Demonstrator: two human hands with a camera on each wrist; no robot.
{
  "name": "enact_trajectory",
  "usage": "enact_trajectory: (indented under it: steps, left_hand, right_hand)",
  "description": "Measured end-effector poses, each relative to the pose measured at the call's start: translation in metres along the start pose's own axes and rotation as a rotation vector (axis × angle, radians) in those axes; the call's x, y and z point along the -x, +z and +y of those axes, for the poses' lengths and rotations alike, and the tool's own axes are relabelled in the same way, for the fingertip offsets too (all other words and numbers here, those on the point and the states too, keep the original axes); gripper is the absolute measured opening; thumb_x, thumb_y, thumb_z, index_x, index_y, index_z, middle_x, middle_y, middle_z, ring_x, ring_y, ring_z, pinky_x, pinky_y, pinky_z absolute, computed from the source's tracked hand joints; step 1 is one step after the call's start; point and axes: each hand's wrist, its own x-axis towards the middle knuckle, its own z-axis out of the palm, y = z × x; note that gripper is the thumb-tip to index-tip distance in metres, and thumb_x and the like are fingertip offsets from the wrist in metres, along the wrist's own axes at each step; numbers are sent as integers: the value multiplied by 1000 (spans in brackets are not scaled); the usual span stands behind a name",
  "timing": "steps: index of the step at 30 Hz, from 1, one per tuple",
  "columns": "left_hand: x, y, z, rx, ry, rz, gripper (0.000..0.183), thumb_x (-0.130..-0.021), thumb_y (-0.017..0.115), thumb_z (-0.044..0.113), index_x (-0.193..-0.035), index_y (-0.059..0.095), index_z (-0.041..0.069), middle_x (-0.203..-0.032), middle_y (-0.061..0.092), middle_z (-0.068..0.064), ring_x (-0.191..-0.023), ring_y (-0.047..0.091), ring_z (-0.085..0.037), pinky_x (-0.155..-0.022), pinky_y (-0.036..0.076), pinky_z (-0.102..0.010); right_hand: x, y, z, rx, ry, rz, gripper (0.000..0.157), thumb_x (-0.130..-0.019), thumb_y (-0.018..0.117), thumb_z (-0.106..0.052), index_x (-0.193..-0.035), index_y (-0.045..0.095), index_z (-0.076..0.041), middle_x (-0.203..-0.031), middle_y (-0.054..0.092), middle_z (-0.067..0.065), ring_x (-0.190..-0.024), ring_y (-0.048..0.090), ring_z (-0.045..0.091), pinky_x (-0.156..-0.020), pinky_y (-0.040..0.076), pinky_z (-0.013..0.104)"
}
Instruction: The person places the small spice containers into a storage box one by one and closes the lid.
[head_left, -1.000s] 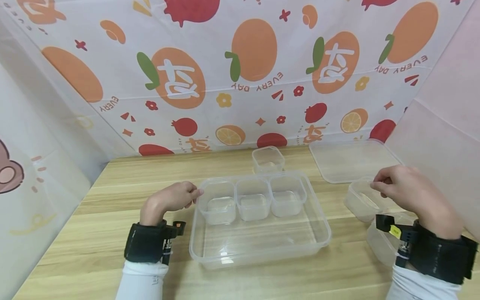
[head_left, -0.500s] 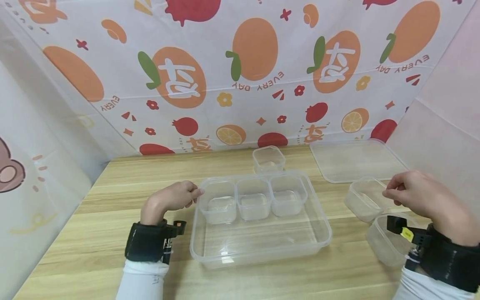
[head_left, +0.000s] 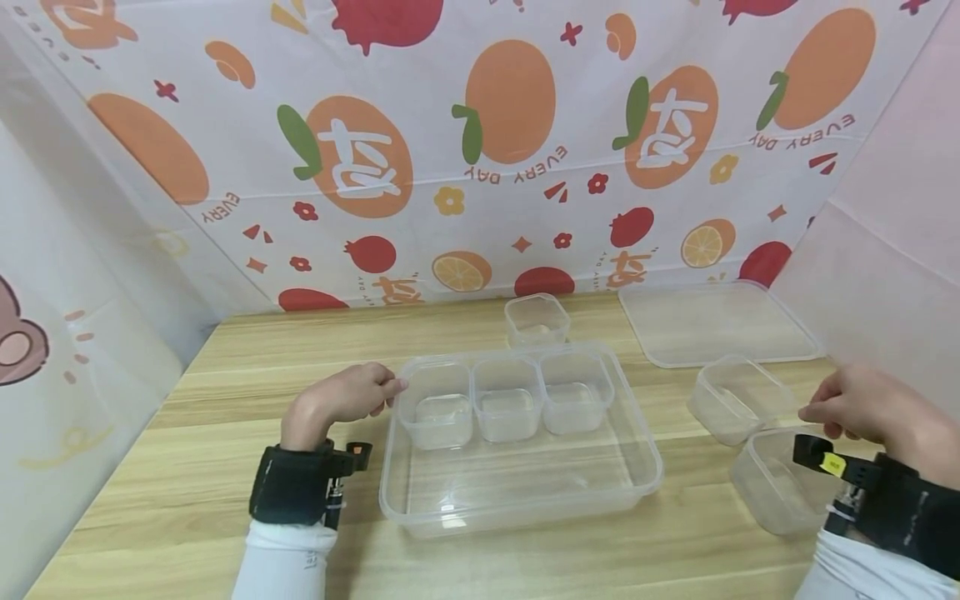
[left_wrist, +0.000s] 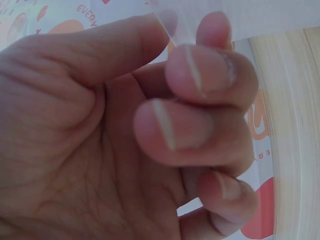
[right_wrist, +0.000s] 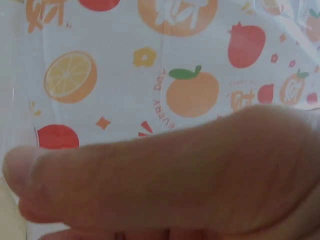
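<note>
My left hand pinches the rim of the leftmost small clear plastic container at the large box's left corner. In the left wrist view, clear plastic runs between the thumb and index finger. Two more small containers, a middle one and a right one, stand beside it along the back of the large clear box. My right hand, fingers loosely curled and holding nothing visible, hovers over the front-right container, close to the back-right container.
Behind the large box stands another small container. A flat clear lid lies at the back right, against the fruit-print cloth. Bare wooden table shows on the left.
My right hand has moved right and toward me, from the back-right container's rim to above the front-right container. The left hand and the containers have stayed in place.
</note>
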Motion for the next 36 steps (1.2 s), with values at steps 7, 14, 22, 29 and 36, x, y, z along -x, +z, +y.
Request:
enact_trajectory:
  steps: [7, 14, 22, 29, 36]
  left_hand:
    - [-1, 1, 0, 3, 4, 1, 26, -95, 44, 23, -80, 56, 6, -61, 43, -2, -56, 38, -17, -54, 32, -31]
    - [0, 1, 0, 8, 1, 1, 25, -95, 44, 23, -81, 56, 6, -61, 43, -2, -56, 38, -17, -54, 32, -31]
    - [-1, 0, 0, 1, 2, 0, 26, -95, 44, 24, -83, 56, 5, -63, 44, -3, -57, 39, -17, -54, 33, -31]
    - [-1, 0, 0, 6, -4, 4, 25, -95, 44, 23, -82, 56, 6, -62, 44, -3, -57, 39, -17, -54, 33, -31]
    - [0, 0, 0, 11, 11, -1, 26, -95, 44, 23, -82, 57, 5, -61, 43, -3, -56, 38, -17, -53, 32, -31]
  right_hand:
    - [-2, 2, 9, -51, 54, -30, 15, -83, 58, -7, -74, 61, 6, -54, 49, 2, -53, 43, 18, -51, 37, 30]
    - [-6, 4, 14, -64, 49, -71, 14, -82, 58, -8, -73, 62, 2, -52, 45, 0, -46, 37, 14, -46, 34, 28]
    - [-16, 8, 15, -38, 37, -107, 12, -80, 60, -10, -72, 63, -3, -52, 43, 0, -50, 38, 15, -48, 35, 29]
    - [-16, 9, 13, -47, 14, -117, 9, -80, 57, -5, -75, 63, -1, -54, 46, 0, -52, 41, 16, -50, 38, 32]
    - [-18, 13, 14, -73, 34, -101, 8, -78, 58, -6, -73, 64, -2, -54, 47, 1, -53, 44, 18, -50, 39, 32]
